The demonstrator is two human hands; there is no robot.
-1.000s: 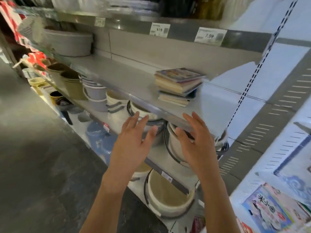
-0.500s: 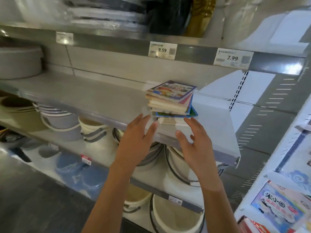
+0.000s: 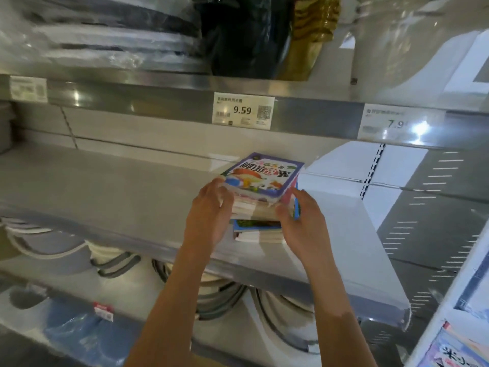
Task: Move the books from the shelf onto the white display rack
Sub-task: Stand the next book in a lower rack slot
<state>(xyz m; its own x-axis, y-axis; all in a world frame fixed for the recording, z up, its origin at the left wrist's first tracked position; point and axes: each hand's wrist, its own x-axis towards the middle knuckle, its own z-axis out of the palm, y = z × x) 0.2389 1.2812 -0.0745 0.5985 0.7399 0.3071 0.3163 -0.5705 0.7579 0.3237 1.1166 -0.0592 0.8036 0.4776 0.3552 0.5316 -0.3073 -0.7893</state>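
Resting on the grey shelf (image 3: 105,197) at the centre of the frame, a stack of books (image 3: 262,197) is gripped from both sides. The stack's left edge is clasped by the left hand (image 3: 209,215), fingers curled round the upper books, while the right edge is clasped by the right hand (image 3: 304,221). A purple-bordered picture book (image 3: 264,174) is seen on top, and lower books still lie flat on the shelf. A price tag reading 9.59 (image 3: 243,112) is fixed above. Part of the white display rack (image 3: 449,300) is visible at the lower right.
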